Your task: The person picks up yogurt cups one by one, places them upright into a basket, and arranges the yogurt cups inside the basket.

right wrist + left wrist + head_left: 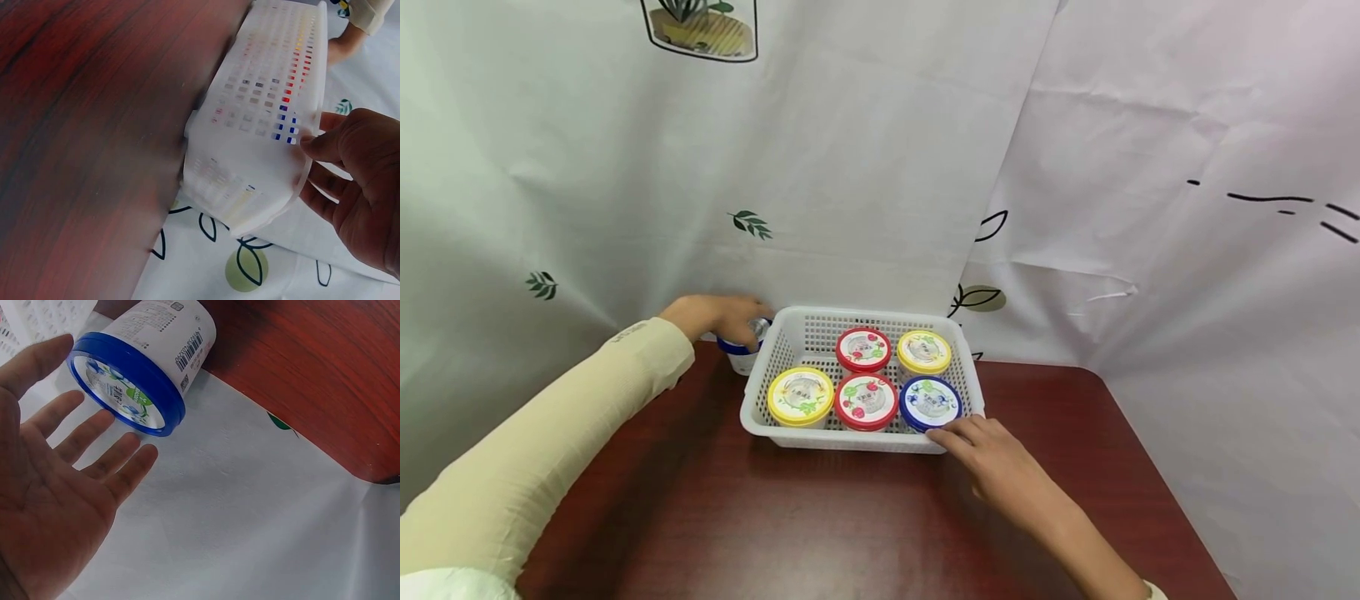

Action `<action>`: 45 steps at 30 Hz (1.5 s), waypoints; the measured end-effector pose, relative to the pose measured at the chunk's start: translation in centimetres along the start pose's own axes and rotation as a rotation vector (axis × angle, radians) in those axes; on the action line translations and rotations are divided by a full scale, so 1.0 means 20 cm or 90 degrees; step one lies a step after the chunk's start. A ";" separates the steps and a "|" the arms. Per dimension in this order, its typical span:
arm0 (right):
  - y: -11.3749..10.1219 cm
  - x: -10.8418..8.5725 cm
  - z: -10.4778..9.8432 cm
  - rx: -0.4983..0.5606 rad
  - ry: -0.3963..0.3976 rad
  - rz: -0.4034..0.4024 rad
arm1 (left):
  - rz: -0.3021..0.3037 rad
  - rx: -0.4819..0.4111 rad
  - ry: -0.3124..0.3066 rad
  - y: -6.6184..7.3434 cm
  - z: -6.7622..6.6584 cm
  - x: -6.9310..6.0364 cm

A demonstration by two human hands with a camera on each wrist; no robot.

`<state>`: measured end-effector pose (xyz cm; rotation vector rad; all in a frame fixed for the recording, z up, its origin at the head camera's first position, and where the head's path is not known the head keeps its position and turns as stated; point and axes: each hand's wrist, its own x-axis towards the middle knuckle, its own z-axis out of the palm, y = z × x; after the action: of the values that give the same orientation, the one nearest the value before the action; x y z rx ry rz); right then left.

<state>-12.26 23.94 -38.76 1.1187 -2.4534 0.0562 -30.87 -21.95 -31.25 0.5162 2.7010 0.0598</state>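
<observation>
A white plastic basket (865,442) holds several lidded paper tubs in two rows. Among them are a red-lidded tub (867,402), a yellow-lidded tub (801,397) and a blue-lidded tub (931,403). Outside the basket, by its left end, another blue-lidded tub (165,347) stands upright on the table. My left hand (65,469) is over that tub's lid with fingers spread and loosely extended; the thumb tip is close to the rim, and contact is unclear. At the basket's near right corner my right hand (365,175) grips the rim, thumb outside and fingers over the edge.
The dark red wooden table (850,525) ends at the back and right against a hanging white cloth (865,150) printed with leaves. The basket stands close to that cloth, near the table's back edge.
</observation>
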 end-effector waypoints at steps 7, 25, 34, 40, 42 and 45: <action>-0.01 -0.01 0.01 -0.004 -0.002 0.006 | -0.010 0.004 -0.001 0.00 0.03 0.01; -0.01 -0.02 0.02 -0.001 0.016 -0.010 | -0.026 -0.051 -0.022 -0.03 0.07 0.04; -0.01 -0.01 0.01 -0.006 0.003 -0.005 | -0.041 -0.066 -0.091 -0.05 0.04 0.03; 0.00 0.00 0.00 -0.008 -0.001 -0.005 | -0.041 -0.041 -0.120 -0.05 0.00 0.01; 0.00 0.00 0.00 -0.010 0.001 -0.007 | -0.031 -0.026 -0.127 -0.05 0.00 0.00; 0.00 0.00 0.00 -0.014 0.005 -0.010 | -0.026 -0.017 -0.135 -0.04 -0.01 -0.02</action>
<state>-12.31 23.96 -38.68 1.1268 -2.4329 0.0290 -30.94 -22.84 -31.04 0.4326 2.4997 0.0274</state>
